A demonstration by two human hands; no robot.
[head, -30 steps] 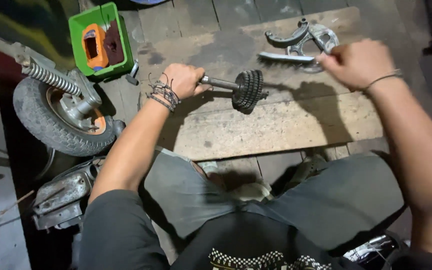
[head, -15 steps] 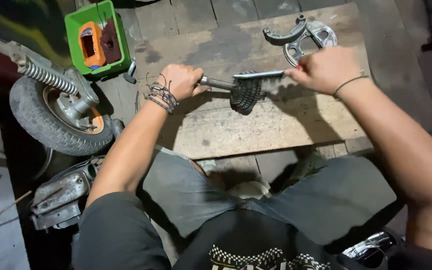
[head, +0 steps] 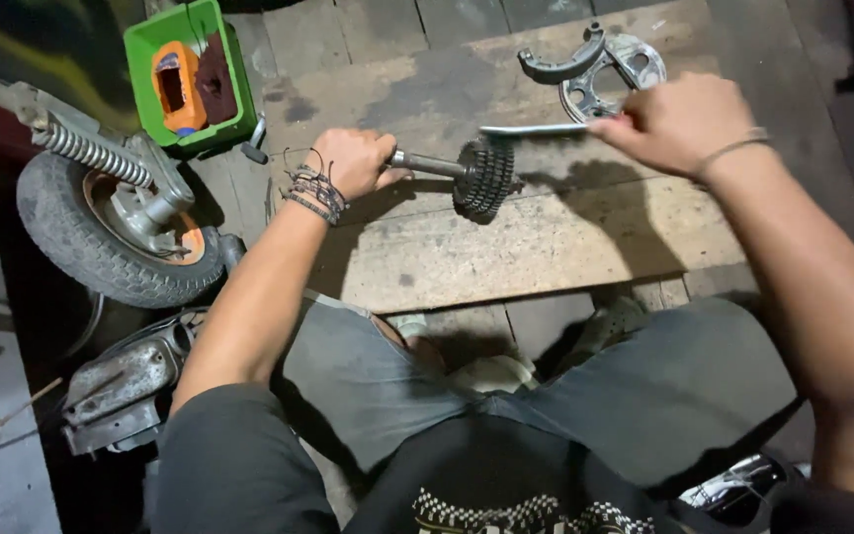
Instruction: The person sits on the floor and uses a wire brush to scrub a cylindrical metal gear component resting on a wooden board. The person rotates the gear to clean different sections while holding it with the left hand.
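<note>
**Hands on a gear shaft and a brush over the wooden board**

Both hands were full: the left hand [head: 353, 161] gripped the bare end of a gear shaft [head: 467, 176], held level just above the wooden board [head: 546, 237]; the right hand [head: 679, 121] held a long brush [head: 536, 130] beside the gears. That steel cluster looked heavy, rigid and greasy, so the plain shaft seemed the safest hold. Left of them, a green bin [head: 150, 49] contained an orange part [head: 174, 87] and something dark.

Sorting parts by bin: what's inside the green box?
The green box holds an orange block-shaped item and something dark reddish-brown; whatever lies beneath them is hidden.
</note>
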